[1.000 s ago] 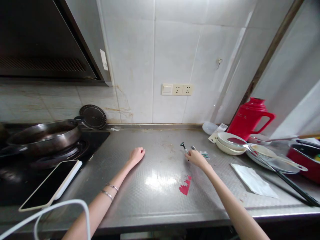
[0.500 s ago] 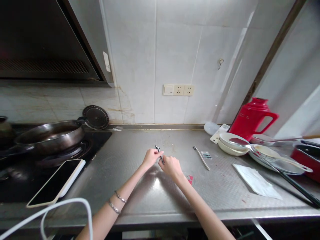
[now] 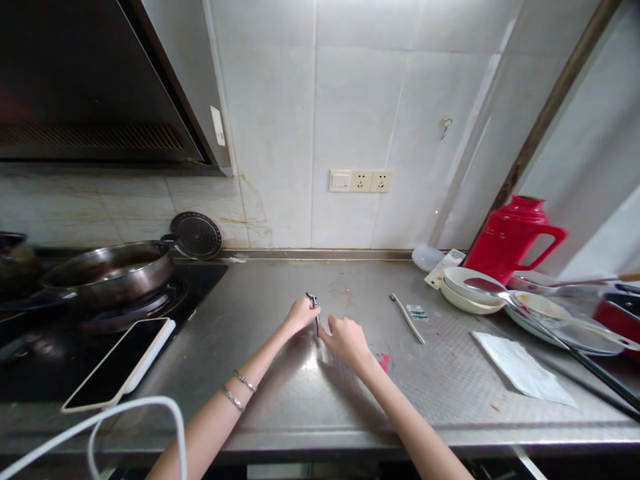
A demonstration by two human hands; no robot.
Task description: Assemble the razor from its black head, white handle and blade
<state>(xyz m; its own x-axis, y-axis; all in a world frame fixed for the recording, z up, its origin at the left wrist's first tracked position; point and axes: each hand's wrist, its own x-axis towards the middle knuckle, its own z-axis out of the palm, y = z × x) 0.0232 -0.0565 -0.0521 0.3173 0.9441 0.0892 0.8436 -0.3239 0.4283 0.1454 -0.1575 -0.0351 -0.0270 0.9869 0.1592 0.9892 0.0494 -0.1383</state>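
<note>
My left hand (image 3: pixel 301 315) is closed on a slim, dark and silver razor-like tool (image 3: pixel 317 320), pinching it just below its short head. The head points away from me and the thin handle hangs down towards the counter. Close beside the handle's lower end is my right hand (image 3: pixel 345 339), its thumb apart from its loosely bent fingers. Whether the thumb touches the handle I cannot tell. To the right lie a thin pale stick with a dark tip (image 3: pixel 407 319) and a small clear packet with teal stripes (image 3: pixel 417 312). A red-and-clear wrapper (image 3: pixel 385 361) shows behind my right forearm.
The steel counter (image 3: pixel 270 287) carries a phone (image 3: pixel 120 363) at left, near a white cable (image 3: pixel 165 401). A pan (image 3: pixel 115 270) sits on the stove. At right are a red thermos (image 3: pixel 510 240), stacked bowls (image 3: pixel 470 303), a white paper sheet (image 3: pixel 523 367) and a long dark handle (image 3: pixel 600 375).
My right hand has loosened from the tool's handle and shifted slightly right and down. The tool has turned more upright in my left hand. The whole view has shifted slightly.
</note>
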